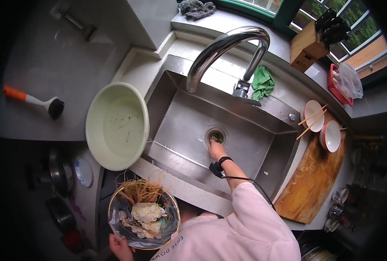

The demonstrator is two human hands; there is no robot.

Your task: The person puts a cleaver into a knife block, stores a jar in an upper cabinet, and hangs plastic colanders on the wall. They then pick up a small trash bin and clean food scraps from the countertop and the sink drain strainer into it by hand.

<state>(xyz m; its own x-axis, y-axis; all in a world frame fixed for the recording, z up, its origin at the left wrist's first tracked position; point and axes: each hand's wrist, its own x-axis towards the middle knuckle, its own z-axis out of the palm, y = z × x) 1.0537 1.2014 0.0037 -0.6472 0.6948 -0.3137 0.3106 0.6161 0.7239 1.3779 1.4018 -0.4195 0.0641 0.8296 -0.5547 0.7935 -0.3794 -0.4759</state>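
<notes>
My right hand point(217, 150) reaches into the steel sink point(182, 117). Its fingers are pressed together at the drain point(207, 134), on dark green food scraps point(217, 137); the fingertips are partly hidden. At the bottom, my left hand point(121, 248) grips the rim of a trash bin point(179, 211), held beside my body below the counter edge. A grey plastic bag point(115, 224) lines the bin. Inside lie brown stringy roots point(142, 190) and pale crumpled leaves point(147, 213). A black band with a cable is around my right wrist.
A chrome faucet point(228, 37) arches over the sink, beside a green cloth point(263, 82). Left stand a pale green basin point(93, 126) and a scrub brush point(39, 101). Right are a cutting board point(308, 187), bowls point(331, 137) with chopsticks point(310, 124), and a knife block point(306, 45).
</notes>
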